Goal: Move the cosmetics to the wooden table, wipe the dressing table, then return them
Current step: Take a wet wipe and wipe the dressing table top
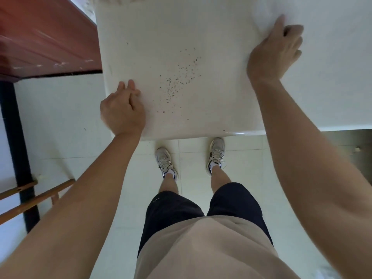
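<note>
The head view showed one white counter (201, 37) carrying a scatter of dark specks (181, 77), with one reddish wooden table (44, 37) touching its left edge. Two hands lay on the counter: the left hand (122, 109) near the front-left corner, fingers (130, 85) loosely together and holding nothing; the right hand (275, 51) further back, fingers curled, contents untellable. No cosmetics showed.

The white dressing table (201, 37) fills the upper frame; dark specks (181, 77) dot its centre, and my left hand (122, 109) rests near its lower-left edge.
</note>
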`<act>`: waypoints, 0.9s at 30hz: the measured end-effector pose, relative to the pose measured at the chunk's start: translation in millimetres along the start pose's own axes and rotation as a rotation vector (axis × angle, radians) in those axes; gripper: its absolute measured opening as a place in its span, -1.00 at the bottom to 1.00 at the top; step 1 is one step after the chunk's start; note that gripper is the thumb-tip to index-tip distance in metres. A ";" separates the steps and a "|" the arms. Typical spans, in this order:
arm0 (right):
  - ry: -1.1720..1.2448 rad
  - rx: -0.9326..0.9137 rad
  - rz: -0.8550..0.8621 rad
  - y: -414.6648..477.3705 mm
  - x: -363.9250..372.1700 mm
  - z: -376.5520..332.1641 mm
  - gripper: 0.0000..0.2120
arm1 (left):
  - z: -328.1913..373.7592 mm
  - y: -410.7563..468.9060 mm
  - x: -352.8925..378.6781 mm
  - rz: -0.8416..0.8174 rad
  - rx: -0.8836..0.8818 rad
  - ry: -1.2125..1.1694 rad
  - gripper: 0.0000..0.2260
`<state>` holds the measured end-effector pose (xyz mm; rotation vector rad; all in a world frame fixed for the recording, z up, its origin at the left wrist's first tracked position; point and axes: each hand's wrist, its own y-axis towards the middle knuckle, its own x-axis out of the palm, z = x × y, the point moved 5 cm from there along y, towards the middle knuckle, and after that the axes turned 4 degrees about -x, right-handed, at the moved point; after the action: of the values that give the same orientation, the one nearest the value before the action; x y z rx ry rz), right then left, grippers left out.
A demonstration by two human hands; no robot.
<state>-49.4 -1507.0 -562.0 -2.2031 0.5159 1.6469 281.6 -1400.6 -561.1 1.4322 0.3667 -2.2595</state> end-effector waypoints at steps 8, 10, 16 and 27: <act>0.215 -0.493 -0.241 -90.2 34.4 -115.0 -0.44 | -18.7 19.7 -8.6 -0.053 -0.067 -0.363 -0.68; 0.340 -0.440 -0.161 -83.2 20.2 -102.6 -0.45 | -23.0 26.5 -16.0 -0.045 -0.097 -0.460 -0.68; 0.195 -0.096 0.028 -63.0 -4.7 -24.5 -0.42 | -34.6 38.0 -31.9 0.034 -0.146 -0.498 -0.65; 0.201 -0.578 -0.435 -179.9 53.5 -170.6 -0.45 | -55.3 35.7 -28.6 -0.031 -0.288 -0.422 -0.64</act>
<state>193.8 -1434.9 -557.7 -2.6428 -0.4359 1.4610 353.4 -1400.8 -558.6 0.7883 0.5487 -2.3413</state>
